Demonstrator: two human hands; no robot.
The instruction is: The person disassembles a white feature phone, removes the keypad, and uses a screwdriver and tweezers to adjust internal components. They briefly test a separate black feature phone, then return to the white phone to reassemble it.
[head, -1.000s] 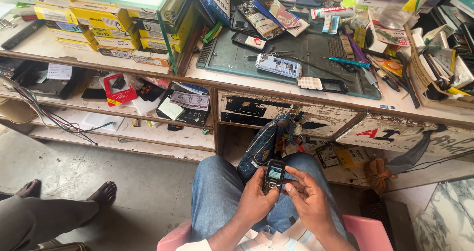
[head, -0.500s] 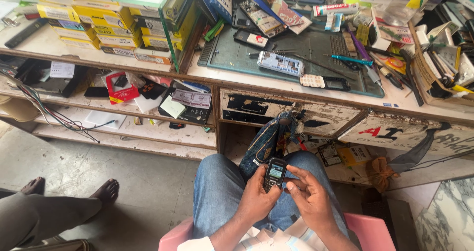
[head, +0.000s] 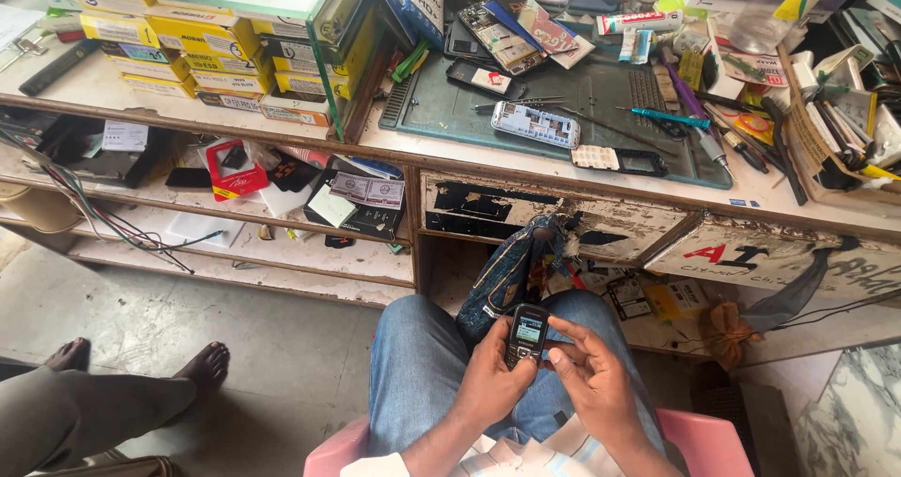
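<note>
- Here, seen from above, a seated person in blue jeans holds a small black keypad phone [head: 526, 334] over the lap, its screen lit.
- The left hand [head: 493, 376] has its fingers curled closed around the phone's body, cradling it from below.
- The right hand [head: 589, 376] touches the phone's right edge, fingers loosely bent and gripping nothing, one fingertip at the keypad.
- The step in hand looks like checking the phone by pressing its keys.
- A next press would call for a steady left grip and a light, exact touch on small keys.
- Ahead, a cluttered workbench [head: 751, 194] carries a green work mat [head: 601, 97] with an opened phone [head: 536, 124].
</note>
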